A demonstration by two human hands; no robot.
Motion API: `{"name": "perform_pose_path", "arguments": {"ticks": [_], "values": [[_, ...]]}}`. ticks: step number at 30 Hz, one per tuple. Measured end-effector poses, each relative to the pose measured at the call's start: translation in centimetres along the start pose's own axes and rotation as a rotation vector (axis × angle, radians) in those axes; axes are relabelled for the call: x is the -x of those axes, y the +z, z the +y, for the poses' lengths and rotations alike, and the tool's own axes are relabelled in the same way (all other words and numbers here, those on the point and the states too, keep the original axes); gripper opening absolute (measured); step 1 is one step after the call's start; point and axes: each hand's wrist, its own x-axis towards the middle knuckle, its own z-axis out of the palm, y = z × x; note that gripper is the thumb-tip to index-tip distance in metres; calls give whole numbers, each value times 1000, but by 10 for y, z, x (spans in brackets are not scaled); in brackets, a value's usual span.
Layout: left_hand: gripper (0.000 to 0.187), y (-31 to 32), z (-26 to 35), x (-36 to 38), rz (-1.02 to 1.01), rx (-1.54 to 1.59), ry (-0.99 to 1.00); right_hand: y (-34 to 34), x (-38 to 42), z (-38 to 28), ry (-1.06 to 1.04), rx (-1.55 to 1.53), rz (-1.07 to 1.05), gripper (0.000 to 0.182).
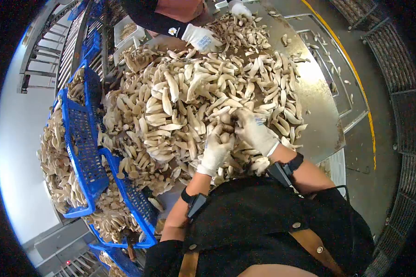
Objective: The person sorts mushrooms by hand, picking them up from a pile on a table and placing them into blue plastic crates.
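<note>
- Left hand in a white glove is curled around a mushroom, pinching it near the cap, right at the near edge of the counter.
- Right hand, also gloved, is pressed in against the same mushroom from the other side, fingers bent and closed on it. Can't really tell what the fingertips are doing, they're buried in the pile.
- The mushroom pile is huge, covers most of the metal counter from the near edge up to the far one. Long pale stems, small tan caps, lots still stuck together in clumps along the left side.
- Progress, my guess: a long way to go. The heap on the counter looks barely dented; only the right side of the counter shows bare metal with a few stray bits.
- Blue crates stacked off the left edge are loaded with more clumps, so plenty seems to be waiting.
- Another person across the counter, white gloves too, has a gloved hand on the far end of the pile.
</note>
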Motion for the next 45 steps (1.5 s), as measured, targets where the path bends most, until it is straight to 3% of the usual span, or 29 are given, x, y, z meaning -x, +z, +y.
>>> {"name": "perform_pose_path", "arguments": {"ticks": [1,4,6,8,10,13,14,15,17,20,22,23,24,25,27,29,30,31,32,34,35,36,37,38,39,41,43,44,45], "values": [[29,2,3,2,35,-101,101,-3,2,-5,-10,52,-22,38],[45,-6,-14,-2,139,459,-164,-24,0,-23,12,-47,-196,33],[47,-15,-1,-4,110,521,-223,-24,3,-21,-76,-139,-274,34],[44,-13,-9,-2,-40,253,-151,6,4,26,-33,-423,-203,37],[44,1,-11,0,-142,188,-45,-13,-13,-3,113,-683,-311,43],[44,-8,-20,-1,-188,499,-222,-28,-17,-13,187,-718,-401,35],[41,-13,-38,-4,-164,599,-243,-34,-17,-21,290,-849,-389,30],[37,-10,-5,-3,-19,663,-211,-41,-17,-32,396,-985,-363,26],[32,-12,-17,-4,-105,377,-64,-41,-20,-48,491,-1218,-321,19],[28,-19,-14,-5,-204,302,-219,-2,-21,6,175,-1021,-396,28],[28,-25,-10,-13,-11,515,-201,-9,-33,17,481,-1336,-353,30],[27,-27,-6,-17,65,594,-242,-2,-33,18,399,-1185,-329,38],[28,-25,-3,-16,-27,352,-212,2,-34,12,326,-1030,-297,46],[39,-20,-14,-16,4,320,-209,9,-36,4,192,-503,-299,54],[52,-18,-7,-18,28,484,-160,-3,-45,1,490,-889,-331,68],[58,-27,-24,-28,81,583,-172,-20,-58,-15,325,-503,-315,64],[58,-25,-33,-36,92,633,-209,-15,-56,-14,266,-889,-346,40],[53,-24,-37,-42,41,671,-291,-15,-60,-20,249,-398,-425,38],[47,-31,-44,-43,60,277,-8,-7,-60,-16,267,-594,-365,36],[24,-36,-26,-54,229,701,-213,-7,-62,-14,285,-1092,-228,35],[31,-43,-19,-53,239,653,-305,-14,-62,-9,330,-1130,-180,35],[33,-43,-21,-54,206,532,-244,-21,-62,-5,372,-1168,-130,35],[36,-43,-20,-55,172,410,-182,-23,-64,4,443,-944,-108,34],[42,-39,-18,-49,121,523,-258,-19,-65,9,428,-856,-137,34],[45,-33,-20,-50,-5,555,-101,-14,-66,13,411,-769,-165,33],[41,-17,-9,-61,-19,593,-130,3,-75,15,432,-1195,-241,33],[30,-15,-5,-64,74,768,-213,-12,-84,-42,702,-1224,-155,42],[29,-19,-10,-66,64,841,-229,-7,-80,-29,191,-1207,-291,50],[28,-22,-16,-68,57,914,-245,-5,-75,-2,-67,-989,-378,57]]}}
